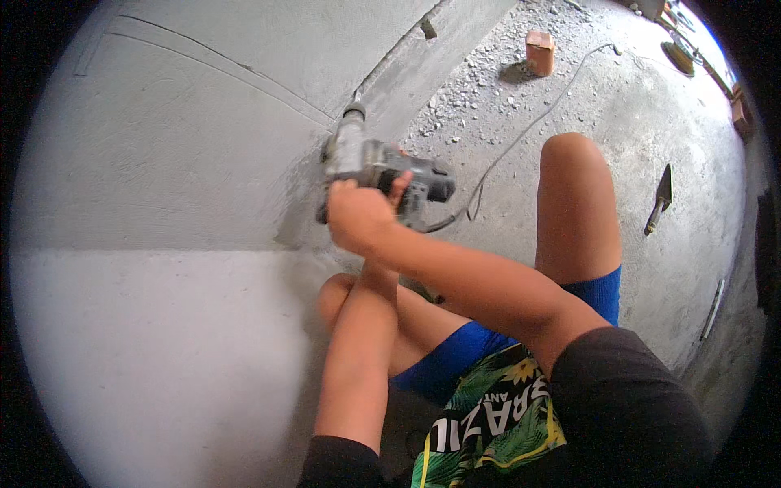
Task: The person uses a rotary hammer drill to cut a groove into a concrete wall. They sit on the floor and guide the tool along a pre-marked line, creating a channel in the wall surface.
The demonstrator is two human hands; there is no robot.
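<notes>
A dark sleeve [630, 390], nearest the head camera, leads to the right hand [358, 215], whose fingers, like those of the partly hidden left hand [399, 189], grip a power drill [351, 146] at a wall groove [396, 58], where vibration could make its bit [356, 97] skid.

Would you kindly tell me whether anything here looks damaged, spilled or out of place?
Yes: loose rubble litters the floor beside the brick, like spilled debris, and a rough groove breaks the flat surface of the wall where the drill points.
</notes>
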